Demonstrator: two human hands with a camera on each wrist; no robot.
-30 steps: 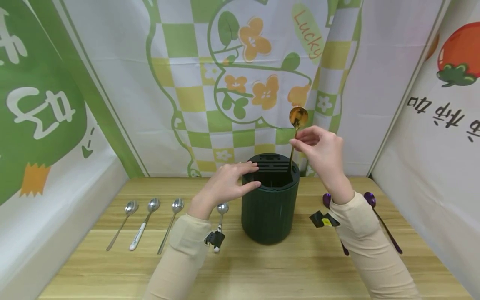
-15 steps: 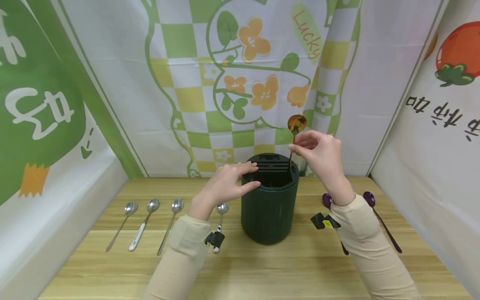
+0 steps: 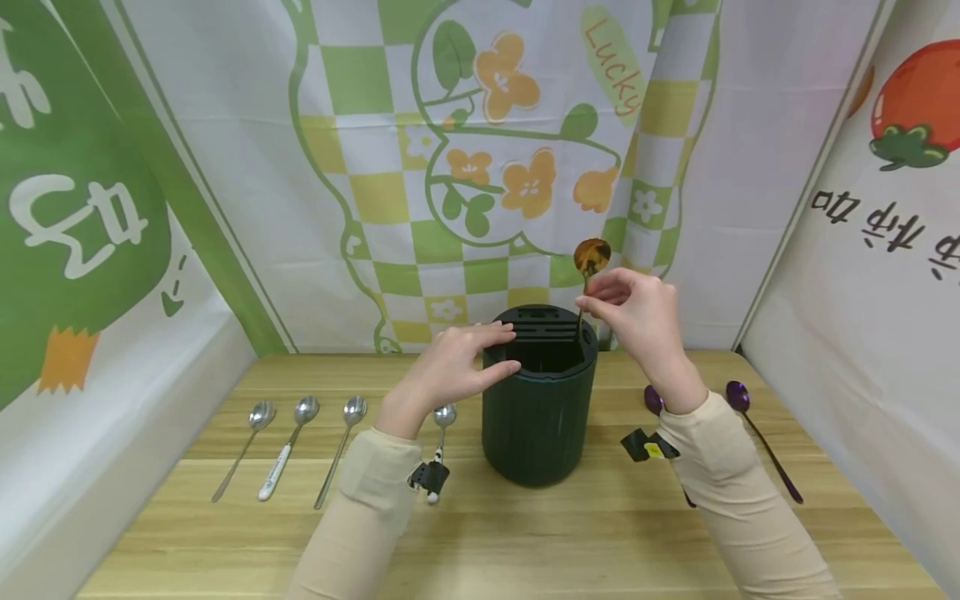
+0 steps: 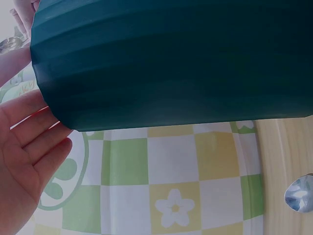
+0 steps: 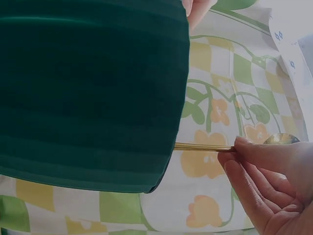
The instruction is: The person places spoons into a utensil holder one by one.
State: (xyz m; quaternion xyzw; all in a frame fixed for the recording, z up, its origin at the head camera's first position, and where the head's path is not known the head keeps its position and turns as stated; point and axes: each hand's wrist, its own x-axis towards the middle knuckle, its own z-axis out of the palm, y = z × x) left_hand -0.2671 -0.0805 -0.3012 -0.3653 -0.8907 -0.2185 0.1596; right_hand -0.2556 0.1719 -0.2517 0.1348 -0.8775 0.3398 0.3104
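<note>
You're pinching the shiny gold metal spoon (image 3: 591, 256) in your right hand (image 3: 639, 318), bowl up, lower end dipping into the dark green, ribbed cylindrical holder (image 3: 534, 429) standing on the wooden table (image 3: 525, 542). Your left hand (image 3: 452, 367) is touching the holder, fingers straight, thumb apart. Looks like you're inserting; next is probably calling for lowering, then releasing.

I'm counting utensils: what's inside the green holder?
The gold spoon, bowl up, reaches handle-first into the green holder. The walls hide the spoon's tip, the bottom and anything lying there.
</note>
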